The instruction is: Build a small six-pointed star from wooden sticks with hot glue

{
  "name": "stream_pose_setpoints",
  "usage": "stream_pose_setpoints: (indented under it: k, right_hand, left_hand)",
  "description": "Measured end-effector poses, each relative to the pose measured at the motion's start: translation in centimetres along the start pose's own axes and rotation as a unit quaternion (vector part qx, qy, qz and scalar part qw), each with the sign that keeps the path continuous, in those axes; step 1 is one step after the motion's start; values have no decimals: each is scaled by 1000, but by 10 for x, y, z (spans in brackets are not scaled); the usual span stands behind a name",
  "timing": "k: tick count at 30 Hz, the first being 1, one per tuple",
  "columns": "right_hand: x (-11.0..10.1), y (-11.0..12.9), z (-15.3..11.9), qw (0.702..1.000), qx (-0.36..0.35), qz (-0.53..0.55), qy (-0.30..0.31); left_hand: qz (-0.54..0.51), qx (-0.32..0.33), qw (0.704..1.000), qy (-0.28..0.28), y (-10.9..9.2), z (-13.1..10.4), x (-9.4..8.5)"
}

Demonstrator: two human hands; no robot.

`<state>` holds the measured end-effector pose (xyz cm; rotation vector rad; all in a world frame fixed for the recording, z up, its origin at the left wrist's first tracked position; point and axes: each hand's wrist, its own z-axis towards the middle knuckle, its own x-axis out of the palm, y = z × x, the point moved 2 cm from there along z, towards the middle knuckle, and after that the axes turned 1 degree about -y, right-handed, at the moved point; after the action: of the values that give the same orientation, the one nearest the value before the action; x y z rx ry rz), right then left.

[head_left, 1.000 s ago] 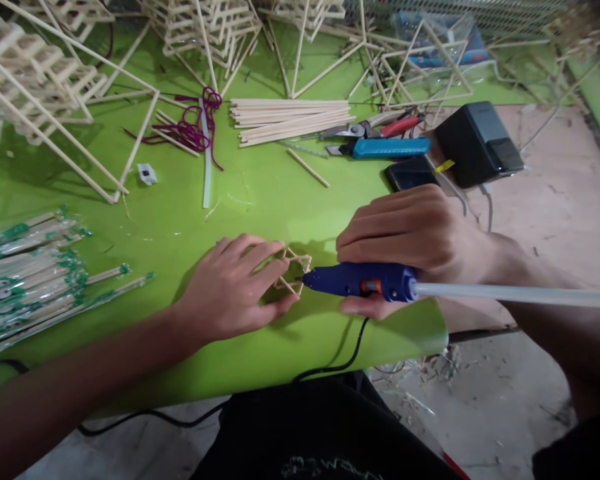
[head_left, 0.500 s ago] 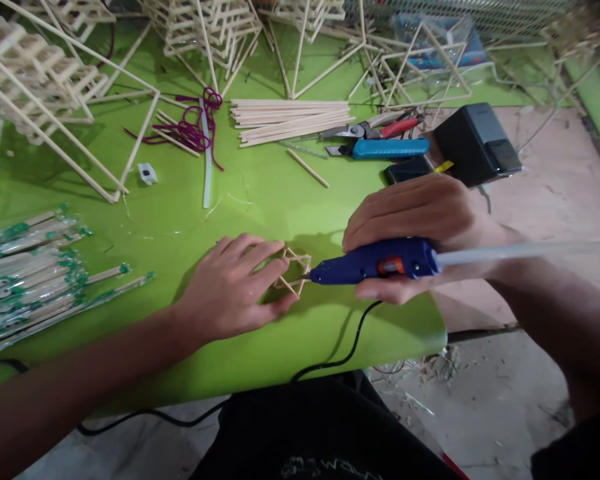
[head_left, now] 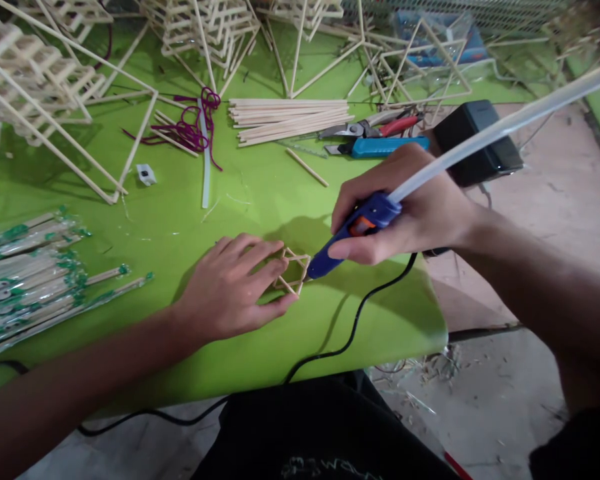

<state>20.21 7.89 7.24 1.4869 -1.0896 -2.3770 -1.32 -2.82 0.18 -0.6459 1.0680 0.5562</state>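
A small frame of short wooden sticks (head_left: 303,272) lies on the green tabletop in front of me. My left hand (head_left: 233,290) steadies it from the left, thumb and fingertips on its sticks, covering its left part. My right hand (head_left: 405,207) is wrapped round a blue hot glue gun (head_left: 325,257), which tilts down to the left. The nozzle touches or nearly touches the frame's right side; the exact contact cannot be made out. A long whitish glue stick (head_left: 500,139) juts from the gun's back, up to the right.
Loose sticks (head_left: 290,119), pruning shears (head_left: 350,129), a blue utility knife (head_left: 390,147) and a black box (head_left: 475,143) lie beyond. Purple cord (head_left: 193,130) is at centre left, wrapped chopsticks (head_left: 30,287) at left. Larger stick structures (head_left: 210,33) line the back. A black cable (head_left: 353,333) crosses the near edge.
My right hand has swung the glue gun from nearly level to a slant, its back end and glue stick raised toward the upper right. My left hand and the small frame stay put.
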Motion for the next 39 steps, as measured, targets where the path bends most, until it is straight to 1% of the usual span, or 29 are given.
stream_pose_setpoints:
  k: [3,8,15,20,23,27,30,32,34,39]
  right_hand:
    - [6,-1,8,1000,6,-11,0]
    - [14,-5,23,997,31,-57,31]
    - [26,-11,38,993,20,-116,16]
    - [30,-14,46,992,21,-116,36]
    - [31,-15,48,992,23,-112,44]
    - [34,-17,49,988,42,-137,62]
    - [35,-18,48,987,45,-147,50]
    - [35,-18,48,988,44,-140,39]
    - [34,-17,48,990,42,-126,40]
    - [33,-14,46,993,24,-111,28]
  left_hand:
    - [-4,-6,1000,3,0,0,0]
    - [-10,-4,1000,-6,0,-1,-1]
    - [3,-1,1000,-8,0,-1,0]
    - [4,-3,1000,1,0,0,-1]
    - [6,-1,1000,-1,0,-1,-2]
    - [4,2,1000,-4,1,0,-3]
    - [5,3,1000,-2,1,0,-2]
    - [8,3,1000,-3,0,0,-2]
    - [10,3,1000,-6,0,0,-2]
    - [8,4,1000,-23,1,0,-1]
